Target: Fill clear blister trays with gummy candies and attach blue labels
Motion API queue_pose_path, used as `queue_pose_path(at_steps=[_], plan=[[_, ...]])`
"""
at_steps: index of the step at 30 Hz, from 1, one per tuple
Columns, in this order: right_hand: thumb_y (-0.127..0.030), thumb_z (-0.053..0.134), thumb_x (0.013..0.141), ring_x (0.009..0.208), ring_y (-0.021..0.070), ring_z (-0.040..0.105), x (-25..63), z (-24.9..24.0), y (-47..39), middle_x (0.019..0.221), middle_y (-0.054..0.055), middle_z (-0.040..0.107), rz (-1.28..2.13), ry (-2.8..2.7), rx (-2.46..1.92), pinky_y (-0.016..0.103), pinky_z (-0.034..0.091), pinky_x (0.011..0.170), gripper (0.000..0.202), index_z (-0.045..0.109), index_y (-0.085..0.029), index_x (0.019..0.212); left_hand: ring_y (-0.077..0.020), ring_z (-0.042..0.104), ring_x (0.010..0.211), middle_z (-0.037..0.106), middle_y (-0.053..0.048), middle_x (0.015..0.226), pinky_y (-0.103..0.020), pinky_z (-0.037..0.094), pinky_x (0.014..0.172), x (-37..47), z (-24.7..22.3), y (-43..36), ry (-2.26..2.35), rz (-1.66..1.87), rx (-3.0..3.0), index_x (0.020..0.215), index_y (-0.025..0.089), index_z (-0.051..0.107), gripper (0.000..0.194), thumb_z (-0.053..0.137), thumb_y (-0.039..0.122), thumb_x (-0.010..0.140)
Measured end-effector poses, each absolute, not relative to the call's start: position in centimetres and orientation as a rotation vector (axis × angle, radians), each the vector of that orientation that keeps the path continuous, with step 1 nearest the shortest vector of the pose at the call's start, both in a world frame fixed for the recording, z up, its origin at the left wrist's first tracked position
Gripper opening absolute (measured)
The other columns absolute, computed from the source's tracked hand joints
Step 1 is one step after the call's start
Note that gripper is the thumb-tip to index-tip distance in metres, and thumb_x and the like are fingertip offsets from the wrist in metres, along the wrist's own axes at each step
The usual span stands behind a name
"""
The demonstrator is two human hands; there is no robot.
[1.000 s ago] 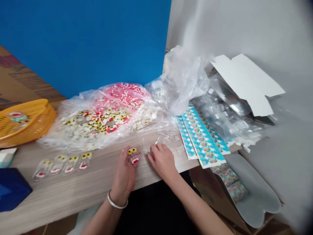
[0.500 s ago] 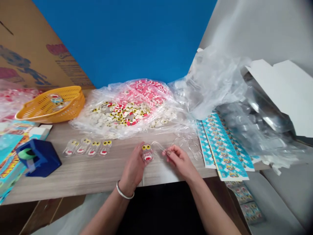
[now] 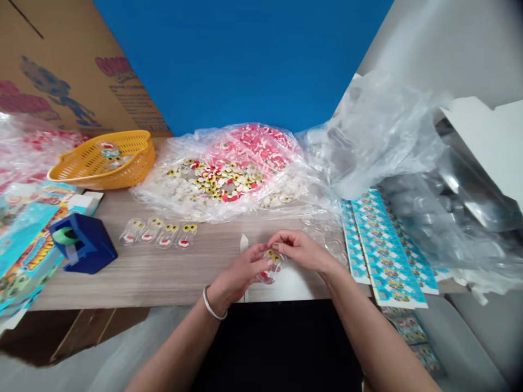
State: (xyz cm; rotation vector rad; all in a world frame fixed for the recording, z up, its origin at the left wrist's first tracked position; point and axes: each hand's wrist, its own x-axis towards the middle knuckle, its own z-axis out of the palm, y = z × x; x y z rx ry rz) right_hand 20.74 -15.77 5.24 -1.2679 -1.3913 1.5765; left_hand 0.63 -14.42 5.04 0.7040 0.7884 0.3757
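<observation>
A small clear plastic case (image 3: 269, 276) with two yellow eyes and a red-and-white mouth piece is between my hands, just above the table. My left hand (image 3: 241, 272) grips its left side, thumb over the front. At the case's top edge, the fingers of my right hand (image 3: 302, 250) are pinched together. The clear cover seems to lie over the case, but its edges are hard to make out. To the left, several similar clear cases (image 3: 186, 237) with eyes and mouths stand in a row on the table (image 3: 163, 277).
Behind lies a clear bag (image 3: 229, 179) of loose eye and mouth pieces. On the left are a yellow basket (image 3: 102, 177) and a blue tape dispenser (image 3: 87, 247). Printed card sheets (image 3: 382, 250) and a bag of clear plastic shells (image 3: 441, 212) lie on the right.
My right hand has brought the clear plastic piece leftward onto the case. My left hand has taken hold of the case and moved it right. The view has shifted slightly.
</observation>
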Motion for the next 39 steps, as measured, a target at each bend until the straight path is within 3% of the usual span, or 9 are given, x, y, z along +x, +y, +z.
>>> queue_pose_path(at_steps=[3, 7, 12, 18, 23, 29, 33, 37, 39], plan=[[-0.027, 0.057, 0.09, 0.079, 0.0152, 0.061, 19.8, 5.2, -15.4, 0.087, 0.002, 0.07, 1.377, -1.544, -1.356, 0.026, 0.046, 0.072, 0.017, 0.071, -0.019, 0.094, -0.0157, 0.06, 0.085, 0.066, -0.005, 0.097, -0.026, 0.048, 0.068, 0.3, 4.8, -14.2, 0.811, 0.432, 0.742, 0.113, 0.02, 0.065, 0.047, 0.082, 0.025, 0.07], [-0.021, 0.057, 0.086, 0.074, 0.014, 0.059, 18.2, 4.6, -14.8, 0.081, 0.0, 0.067, 1.121, -1.597, -1.467, 0.026, 0.045, 0.069, 0.013, 0.07, -0.02, 0.088, -0.0145, 0.06, 0.078, 0.067, -0.005, 0.093, -0.026, 0.047, 0.065, -0.2, 4.2, -14.1, 0.858, 0.518, 0.765, 0.11, 0.019, 0.07, 0.045, 0.081, 0.019, 0.067], [-0.028, 0.059, 0.086, 0.068, 0.0143, 0.058, 15.5, 3.8, -14.1, 0.077, -0.001, 0.066, 1.218, -1.522, -1.45, 0.026, 0.045, 0.064, 0.014, 0.068, -0.02, 0.093, -0.0131, 0.06, 0.069, 0.07, -0.004, 0.083, -0.025, 0.046, 0.065, -3.4, 4.4, -14.3, 0.978, 0.705, 0.757, 0.107, 0.017, 0.073, 0.041, 0.08, 0.017, 0.067], [-0.039, 0.06, 0.085, 0.066, 0.0166, 0.056, 13.4, 3.4, -14.0, 0.072, 0.0, 0.064, 1.252, -1.532, -1.455, 0.029, 0.044, 0.063, 0.02, 0.069, -0.022, 0.092, -0.0152, 0.061, 0.067, 0.068, -0.001, 0.077, -0.027, 0.048, 0.066, -16.2, 4.1, -13.5, 1.548, 1.01, 1.019, 0.111, 0.018, 0.063, 0.042, 0.072, 0.021, 0.069], [-0.041, 0.058, 0.086, 0.065, 0.0171, 0.055, 12.1, 3.4, -14.0, 0.07, 0.0, 0.061, 1.338, -1.617, -1.44, 0.03, 0.043, 0.063, 0.022, 0.068, -0.022, 0.088, -0.0188, 0.062, 0.066, 0.067, -0.003, 0.078, -0.03, 0.047, 0.066, -23.8, 3.3, -11.9, 2.147, 0.915, 1.285, 0.107, 0.018, 0.061, 0.035, 0.063, 0.023, 0.073], [-0.042, 0.057, 0.088, 0.068, 0.0184, 0.056, 12.3, 2.8, -15.2, 0.073, 0.001, 0.063, 1.359, -1.645, -1.47, 0.031, 0.044, 0.064, 0.023, 0.068, -0.022, 0.091, -0.0288, 0.062, 0.092, 0.065, -0.012, 0.1, -0.039, 0.045, 0.086, -24.2, 2.4, -11.0, 2.368, 0.861, 1.437, 0.104, 0.019, 0.066, 0.026, 0.06, 0.026, 0.079], [-0.038, 0.058, 0.089, 0.071, 0.019, 0.059, 13.0, 2.7, -17.0, 0.077, 0.002, 0.065, 1.346, -1.596, -1.531, 0.031, 0.045, 0.067, 0.019, 0.068, -0.023, 0.091, -0.0315, 0.063, 0.093, 0.066, -0.016, 0.106, -0.041, 0.046, 0.081, -23.9, 2.3, -11.8, 2.529, 0.616, 1.597, 0.109, 0.016, 0.067, 0.031, 0.051, 0.032, 0.088], [-0.027, 0.057, 0.089, 0.072, 0.0164, 0.06, 13.2, 3.7, -20.0, 0.081, 0.001, 0.066, 1.358, -1.538, -1.558, 0.028, 0.046, 0.067, 0.012, 0.068, -0.023, 0.092, -0.0288, 0.064, 0.083, 0.07, -0.01, 0.104, -0.04, 0.05, 0.072, -23.5, 3.1, -12.7, 2.688, 0.401, 1.698, 0.113, 0.023, 0.065, 0.032, 0.051, 0.038, 0.089], [-0.024, 0.058, 0.088, 0.069, 0.0144, 0.058, 13.8, 4.2, -21.4, 0.079, -0.001, 0.064, 1.367, -1.53, -1.581, 0.025, 0.044, 0.063, 0.01, 0.068, -0.023, 0.091, -0.0292, 0.064, 0.09, 0.07, -0.004, 0.111, -0.044, 0.052, 0.075, -22.6, 3.6, -12.7, 2.776, 0.487, 1.755, 0.115, 0.03, 0.062, 0.031, 0.051, 0.041, 0.089]])
